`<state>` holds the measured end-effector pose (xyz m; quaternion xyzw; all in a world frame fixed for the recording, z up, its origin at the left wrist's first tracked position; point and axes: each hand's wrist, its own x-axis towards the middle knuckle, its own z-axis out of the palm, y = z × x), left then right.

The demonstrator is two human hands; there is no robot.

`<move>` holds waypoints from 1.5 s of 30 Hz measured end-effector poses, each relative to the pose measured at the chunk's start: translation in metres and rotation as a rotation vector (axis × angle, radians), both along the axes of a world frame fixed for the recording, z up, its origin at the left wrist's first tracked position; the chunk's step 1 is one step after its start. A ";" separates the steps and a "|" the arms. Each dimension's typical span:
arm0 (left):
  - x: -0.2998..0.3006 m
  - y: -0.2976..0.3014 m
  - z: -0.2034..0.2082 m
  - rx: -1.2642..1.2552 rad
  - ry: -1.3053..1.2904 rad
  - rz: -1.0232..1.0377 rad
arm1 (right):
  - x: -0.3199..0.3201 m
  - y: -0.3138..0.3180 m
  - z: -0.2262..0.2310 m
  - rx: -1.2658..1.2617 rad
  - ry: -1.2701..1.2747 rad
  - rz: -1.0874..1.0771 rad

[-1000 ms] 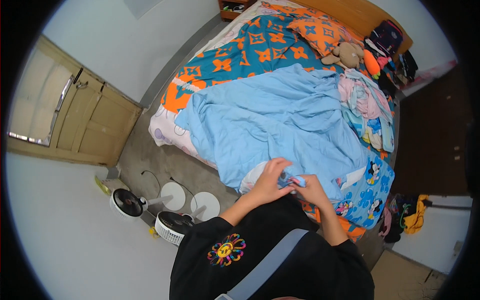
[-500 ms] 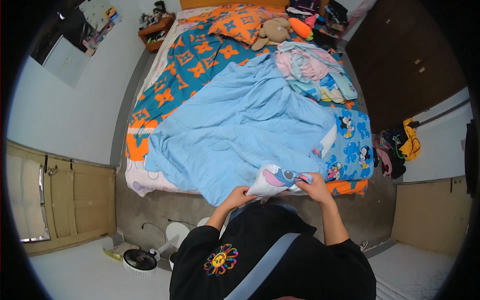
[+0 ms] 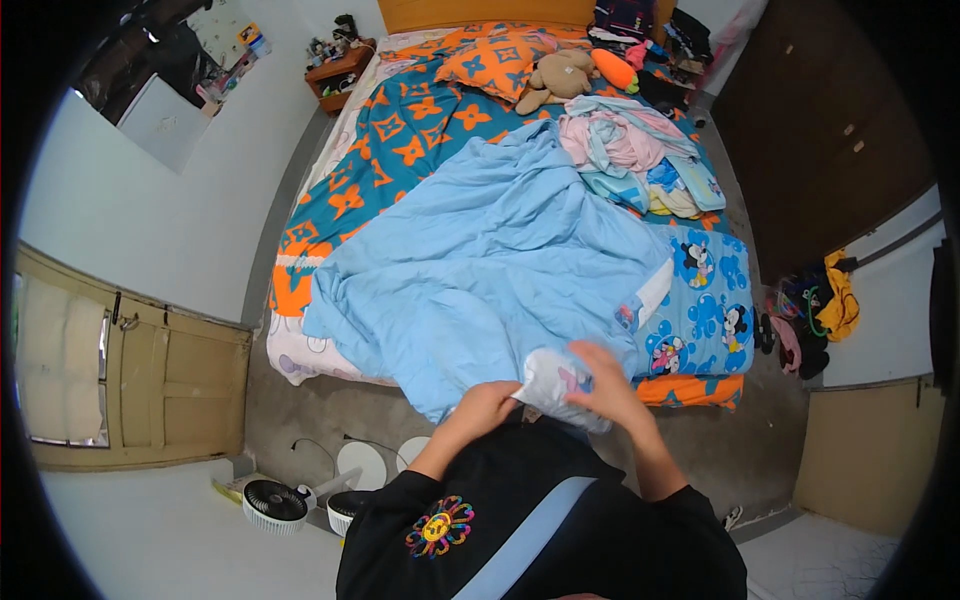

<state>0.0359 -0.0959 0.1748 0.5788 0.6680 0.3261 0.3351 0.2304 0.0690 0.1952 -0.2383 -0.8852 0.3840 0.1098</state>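
A thin, creased light blue duvet cover (image 3: 480, 260) spreads across the lower half of the bed. At its near edge, a white corner with a cartoon print (image 3: 550, 385) is lifted between my hands. My left hand (image 3: 485, 408) pinches this corner from its left side, fingers closed. Over the corner's right side is my right hand (image 3: 607, 388), its fingers smeared by motion and its thumb close to the print. Whether the right hand grips the cloth cannot be made out. Another white printed part (image 3: 655, 290) shows at the cover's right edge.
A patterned orange and teal sheet (image 3: 375, 150) lies beneath. Rumpled pink and blue clothes (image 3: 620, 145) are heaped at the right, beyond a blue cartoon-print cloth (image 3: 705, 300). An orange pillow (image 3: 490, 65) and a plush toy (image 3: 560, 75) lie farther back. A fan (image 3: 275, 503) stands behind at left.
My right hand has shifted slightly down and left, its fingers now blurred. The printed corner is more folded over, showing less print. My left hand still pinches it. The whole view has shifted slightly.
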 end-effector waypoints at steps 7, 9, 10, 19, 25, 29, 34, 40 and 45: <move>0.030 -0.003 0.010 -0.086 0.002 -0.024 | -0.013 -0.044 -0.042 -0.274 -0.024 0.290; 0.025 -0.011 0.008 -0.128 -0.165 0.018 | -0.008 -0.043 -0.037 -0.356 -0.096 0.293; 0.022 -0.014 0.008 -0.171 -0.334 0.058 | -0.005 -0.043 -0.033 -0.428 -0.100 0.279; -0.052 -0.050 -0.059 -0.160 -0.010 0.137 | -0.026 -0.027 -0.012 -0.709 -0.087 0.063; -0.140 -0.087 -0.113 -0.244 -0.164 0.145 | -0.074 -0.059 -0.022 -1.000 0.165 -0.206; -0.201 -0.098 -0.119 -0.327 -0.299 0.141 | -0.106 -0.079 -0.027 -1.182 0.332 -0.395; -0.260 -0.088 -0.019 -0.443 -0.425 -0.012 | -0.116 -0.099 -0.033 -1.245 0.280 -0.487; -0.292 -0.102 0.005 -0.599 -0.407 -0.402 | -0.127 -0.148 -0.027 -1.077 -0.159 -0.307; -0.263 -0.091 -0.002 -0.580 -0.177 -0.417 | -0.115 -0.159 -0.063 -0.755 -0.278 -0.285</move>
